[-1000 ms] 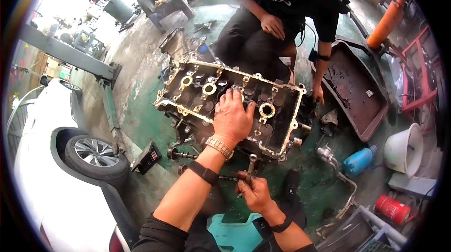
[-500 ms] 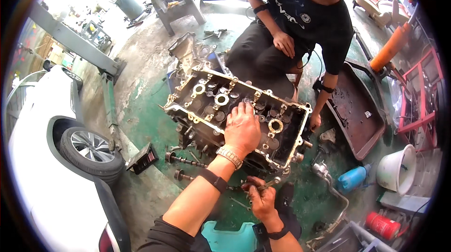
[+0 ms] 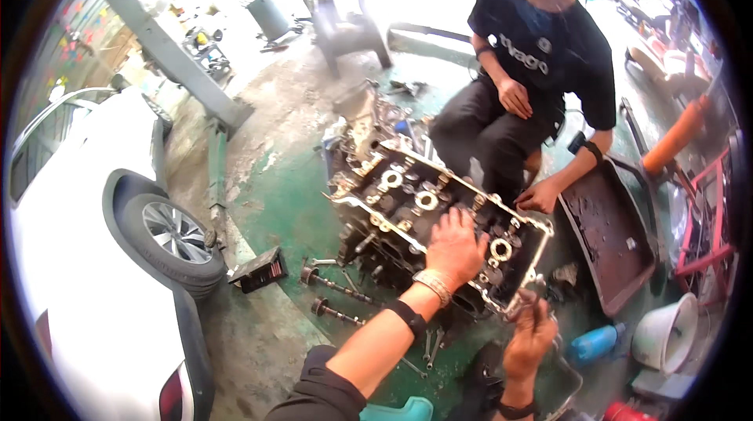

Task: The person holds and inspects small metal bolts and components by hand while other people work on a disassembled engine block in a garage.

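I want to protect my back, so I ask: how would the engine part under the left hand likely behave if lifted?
The engine part looks like a large metal casting, so it is probably heavy and stiff. Its dark, grimy inside may feel slippery. Its broad, boxy body would probably resist rolling.

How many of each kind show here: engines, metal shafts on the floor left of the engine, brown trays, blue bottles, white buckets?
Engine: 1
Metal shafts: 2
Brown tray: 1
Blue bottle: 1
White bucket: 1
Total: 6
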{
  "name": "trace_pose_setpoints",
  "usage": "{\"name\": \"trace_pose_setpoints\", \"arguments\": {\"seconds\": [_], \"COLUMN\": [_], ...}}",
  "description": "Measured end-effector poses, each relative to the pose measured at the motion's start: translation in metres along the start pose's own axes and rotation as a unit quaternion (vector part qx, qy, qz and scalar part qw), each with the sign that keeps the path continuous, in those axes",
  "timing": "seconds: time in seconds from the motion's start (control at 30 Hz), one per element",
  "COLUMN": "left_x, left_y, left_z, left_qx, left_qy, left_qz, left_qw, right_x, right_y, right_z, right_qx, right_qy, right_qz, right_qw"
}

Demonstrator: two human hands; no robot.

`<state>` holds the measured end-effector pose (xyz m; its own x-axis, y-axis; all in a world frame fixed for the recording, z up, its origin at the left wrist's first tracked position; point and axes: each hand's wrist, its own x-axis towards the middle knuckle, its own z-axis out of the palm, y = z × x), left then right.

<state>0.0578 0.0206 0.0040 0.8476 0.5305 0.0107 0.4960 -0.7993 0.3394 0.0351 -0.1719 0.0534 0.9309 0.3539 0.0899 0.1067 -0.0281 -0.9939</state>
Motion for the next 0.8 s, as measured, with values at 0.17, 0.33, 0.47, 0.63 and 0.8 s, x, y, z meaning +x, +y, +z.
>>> {"name": "trace_pose_setpoints", "arguments": {"seconds": [0.17,0.33,0.47,0.63,0.8], "left_x": [-0.003,-0.006,-0.007,-0.013,-0.035], "left_y": [-0.004,-0.008,-0.009,-0.016,-0.027], "left_z": [-0.002,-0.007,-0.01,-0.01,-0.008], "left_qx": [0.004,-0.068,-0.098,-0.115,-0.09], "left_qy": [0.032,0.042,-0.001,-0.002,0.024], "left_qz": [0.005,0.011,0.014,0.027,0.068], "left_qw": [0.999,0.997,0.995,0.993,0.993], "right_x": [0.036,0.051,0.056,0.058,0.057], "right_y": [0.001,0.048,0.082,0.096,0.098], "right_z": [0.04,0.074,0.073,0.073,0.078], "right_qx": [0.053,0.002,-0.129,-0.249,-0.307], "right_qy": [-0.019,-0.024,-0.012,0.007,0.018], "right_qz": [0.083,-0.044,-0.065,-0.087,-0.105], "right_qw": [0.995,0.999,0.989,0.965,0.946]}}
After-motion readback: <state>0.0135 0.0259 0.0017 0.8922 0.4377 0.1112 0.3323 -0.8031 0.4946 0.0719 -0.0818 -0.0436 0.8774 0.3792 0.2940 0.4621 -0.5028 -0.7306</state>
